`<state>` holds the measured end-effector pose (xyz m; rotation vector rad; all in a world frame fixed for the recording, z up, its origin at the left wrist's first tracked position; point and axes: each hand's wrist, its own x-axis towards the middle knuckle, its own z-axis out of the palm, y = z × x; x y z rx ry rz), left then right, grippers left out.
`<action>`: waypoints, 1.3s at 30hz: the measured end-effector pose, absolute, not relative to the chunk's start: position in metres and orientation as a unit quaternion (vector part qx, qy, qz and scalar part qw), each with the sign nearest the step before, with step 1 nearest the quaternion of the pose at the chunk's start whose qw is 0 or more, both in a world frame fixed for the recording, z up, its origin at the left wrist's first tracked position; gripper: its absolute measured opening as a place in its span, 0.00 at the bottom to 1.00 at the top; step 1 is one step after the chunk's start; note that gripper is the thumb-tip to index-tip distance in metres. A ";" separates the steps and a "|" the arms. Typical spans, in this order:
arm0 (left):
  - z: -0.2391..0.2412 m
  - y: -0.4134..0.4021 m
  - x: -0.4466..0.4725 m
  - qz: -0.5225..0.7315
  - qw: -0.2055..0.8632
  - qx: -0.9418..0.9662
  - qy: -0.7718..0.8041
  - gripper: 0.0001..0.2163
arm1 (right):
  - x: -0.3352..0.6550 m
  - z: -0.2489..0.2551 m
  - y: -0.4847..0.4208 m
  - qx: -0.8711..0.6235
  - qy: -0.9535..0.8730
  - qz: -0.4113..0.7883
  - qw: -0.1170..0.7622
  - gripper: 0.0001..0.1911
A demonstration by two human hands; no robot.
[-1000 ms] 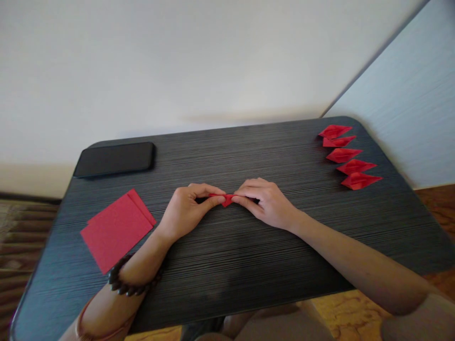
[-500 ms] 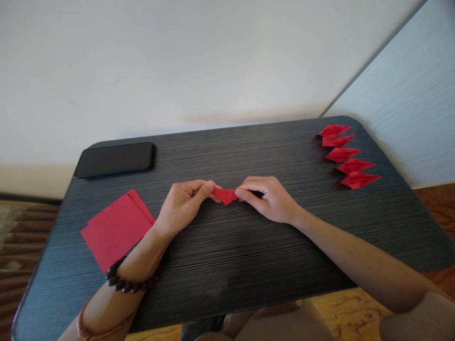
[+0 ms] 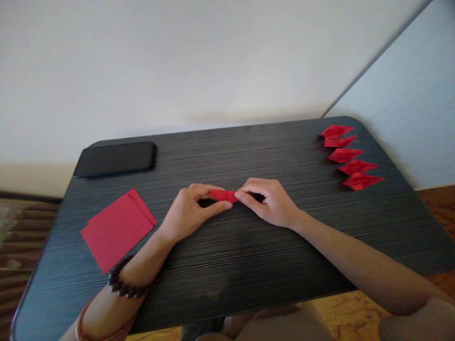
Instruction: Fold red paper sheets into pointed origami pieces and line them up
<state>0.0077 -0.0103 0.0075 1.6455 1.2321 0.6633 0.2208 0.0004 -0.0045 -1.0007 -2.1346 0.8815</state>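
A small folded piece of red paper [image 3: 223,194] is held between my two hands, just above the middle of the table. My left hand [image 3: 194,208] pinches it from the left, its thumb along the near edge and its fingers behind. From the right, my right hand [image 3: 265,199] grips the other end between thumb and forefinger. The fingertips hide both ends of the paper. Left of my left forearm lies a small stack of flat red paper sheets [image 3: 119,232], slightly fanned.
Several folded red paper boats [image 3: 359,166] stand in a row at the table's right side. A black phone [image 3: 115,158] lies at the back left. The dark table [image 3: 227,151] meets a white wall [image 3: 213,61] behind.
My left thumb has moved right along the near edge of the folded paper. The pointed flap that hung down at its middle no longer shows. My right hand has barely moved.
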 end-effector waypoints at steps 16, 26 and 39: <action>0.014 -0.006 0.007 0.250 0.460 0.703 0.481 0.14 | 0.222 -0.002 0.001 -0.346 -0.819 0.351 0.293 0.17; 0.011 -0.007 0.009 0.260 0.507 0.665 0.482 0.14 | 0.224 -0.003 0.003 -0.342 -0.811 0.372 0.295 0.16; 0.012 -0.008 0.011 0.240 0.438 0.737 0.457 0.10 | 0.223 -0.002 0.001 -0.302 -0.845 0.360 0.255 0.15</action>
